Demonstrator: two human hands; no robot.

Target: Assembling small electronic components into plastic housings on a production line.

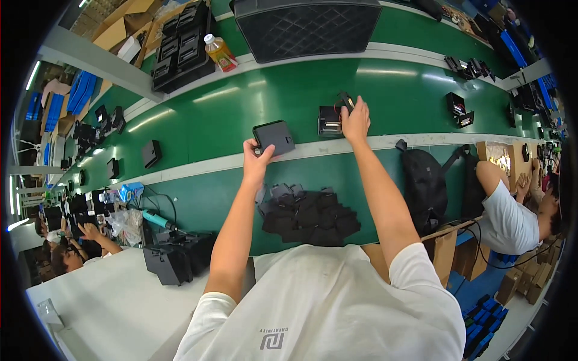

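Observation:
My left hand [259, 154] grips the near left side of a flat black plastic case [276, 136], thumb on its upper face. The case is at the near edge of the green conveyor belt [211, 126]. To the right, my right hand [355, 120] has its fingers closed around a small dark part [345, 101] with thin red wire beside it; its exact kind is hard to make out. That part is at the right side of an open black box [330, 122] with metallic pieces inside. Nearer my body, a pile of flat black pieces [310, 216] lies on the green work surface.
Black cases [152, 153] stand farther left on the belt, opened boxes [456, 104] to the right. Beyond are a large black bin [307, 30], black trays [180, 51] and a drink bottle [220, 53]. A teal electric screwdriver [158, 219] lies left; a backpack [423, 186] right, near co-workers.

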